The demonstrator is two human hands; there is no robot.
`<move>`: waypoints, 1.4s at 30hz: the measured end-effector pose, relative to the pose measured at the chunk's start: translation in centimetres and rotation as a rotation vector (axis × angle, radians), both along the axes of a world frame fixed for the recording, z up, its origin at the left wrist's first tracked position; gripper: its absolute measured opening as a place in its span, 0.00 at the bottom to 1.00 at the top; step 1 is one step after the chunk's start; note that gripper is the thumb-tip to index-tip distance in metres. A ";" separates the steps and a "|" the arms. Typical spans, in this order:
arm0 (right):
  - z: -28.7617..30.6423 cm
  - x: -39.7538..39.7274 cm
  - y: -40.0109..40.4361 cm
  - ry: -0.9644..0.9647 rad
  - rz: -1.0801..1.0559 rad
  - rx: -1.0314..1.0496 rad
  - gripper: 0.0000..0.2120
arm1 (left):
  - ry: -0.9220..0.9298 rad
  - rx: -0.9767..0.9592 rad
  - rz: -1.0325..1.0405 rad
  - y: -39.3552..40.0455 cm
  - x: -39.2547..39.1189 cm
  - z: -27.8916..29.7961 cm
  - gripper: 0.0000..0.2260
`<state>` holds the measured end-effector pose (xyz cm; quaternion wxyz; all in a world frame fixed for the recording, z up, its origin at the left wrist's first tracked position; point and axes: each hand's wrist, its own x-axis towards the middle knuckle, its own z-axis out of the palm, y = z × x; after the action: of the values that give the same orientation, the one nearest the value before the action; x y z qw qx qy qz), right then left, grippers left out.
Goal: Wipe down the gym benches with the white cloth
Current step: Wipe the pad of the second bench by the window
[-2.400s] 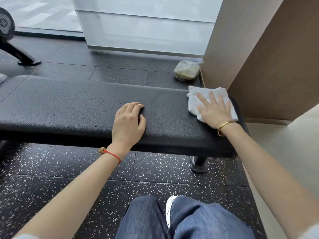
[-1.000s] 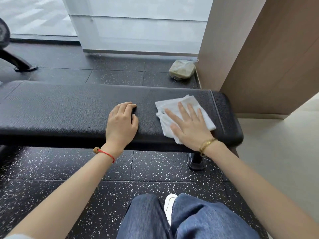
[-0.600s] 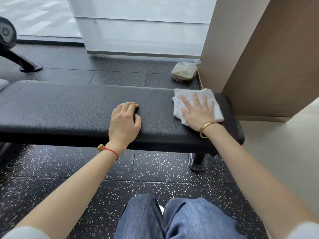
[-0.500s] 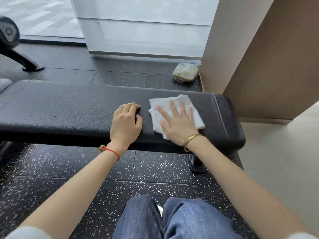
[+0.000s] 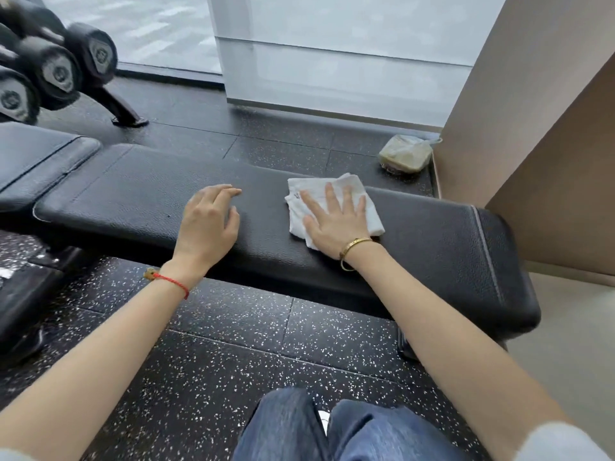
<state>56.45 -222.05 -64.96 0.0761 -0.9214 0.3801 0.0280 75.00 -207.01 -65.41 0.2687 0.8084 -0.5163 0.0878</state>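
A long black padded gym bench (image 5: pixel 442 251) runs across the view from left to right. The white cloth (image 5: pixel 306 207) lies folded on its top, right of the middle. My right hand (image 5: pixel 336 224) presses flat on the cloth with the fingers spread, a gold bracelet at the wrist. My left hand (image 5: pixel 208 224) rests on the bare pad to the left of the cloth, fingers loosely curled and slightly raised, a red string at the wrist. A second bench pad (image 5: pixel 36 158) adjoins at the far left.
A rack of black dumbbells (image 5: pixel 56 68) stands at the back left on the speckled rubber floor (image 5: pixel 233 344). A clear bag with something tan inside (image 5: pixel 406 154) lies behind the bench beside a beige wall (image 5: pixel 532 128). My knees in blue jeans (image 5: pixel 332 430) are below.
My right hand has kept sliding the cloth back and forth over the bench's right half and now sits near its middle. The view has swung left, showing the dumbbell rack. My left hand's fingers have lifted slightly.
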 end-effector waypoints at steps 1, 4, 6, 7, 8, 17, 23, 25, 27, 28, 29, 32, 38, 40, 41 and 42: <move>-0.3 0.3 1.4 -0.018 0.068 -0.015 0.25 | -0.003 0.017 -0.005 0.0 0.5 -0.3 0.16; -1.3 -1.4 4.0 -0.091 0.238 -0.026 0.24 | -0.005 0.036 -0.017 -0.4 1.4 -1.1 0.15; -1.4 -2.6 3.3 -0.095 0.261 -0.025 0.24 | -0.019 0.039 -0.028 -0.7 1.6 -1.5 0.15; -1.3 -2.7 2.3 -0.083 0.233 -0.028 0.24 | -0.021 0.039 -0.032 -0.8 1.7 -1.7 0.15; -1.1 -2.2 1.0 -0.065 0.188 -0.031 0.24 | -0.018 0.037 -0.031 -0.8 1.8 -1.8 0.16; -0.3 5.6 1.6 -0.017 0.165 -0.015 0.26 | 0.029 0.118 -0.007 -0.5 1.6 -1.3 0.20; 0.1 -1.2 1.8 0.013 0.190 -0.023 0.26 | 0.047 0.183 -0.006 -0.3 1.1 -0.7 0.20; 0.1 0.1 -0.3 0.020 0.049 -0.004 0.26 | 0.032 0.165 -0.001 -0.3 1.3 -0.9 0.20; 0.2 3.3 -2.0 0.009 -0.082 0.017 0.26 | 0.018 0.135 0.002 -0.5 1.4 -1.4 0.20; 0.3 4.9 -2.3 0.012 -0.116 0.022 0.26 | 0.013 0.122 0.000 -0.5 1.5 -1.6 0.20; 0.3 6.3 -2.0 0.016 -0.126 0.017 0.26 | 0.009 0.112 -0.006 -0.6 1.5 -1.8 0.20; -0.4 7.7 1.6 -0.023 -0.052 -0.035 0.26 | -0.014 0.085 -0.019 -0.5 1.9 -2.2 0.19; -1.8 1.3 8.3 -0.051 0.021 -0.163 0.26 | -0.025 0.062 -0.037 -0.4 1.9 -2.4 0.20; -1.5 -0.5 7.1 -0.011 -0.097 -0.159 0.26 | -0.015 0.068 -0.038 -0.4 1.9 -2.3 0.20; -1.2 -0.9 6.4 0.010 -0.179 -0.142 0.26 | -0.010 0.072 -0.037 -0.4 1.8 -2.3 0.20; -1.0 -0.9 6.0 0.021 -0.254 -0.123 0.26 | -0.007 0.075 -0.037 -0.3 1.8 -2.2 0.20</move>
<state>55.52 -216.06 -65.93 0.0185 -0.8683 0.4956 0.0047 76.77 -207.33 -67.59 0.2382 0.8078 -0.5351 0.0660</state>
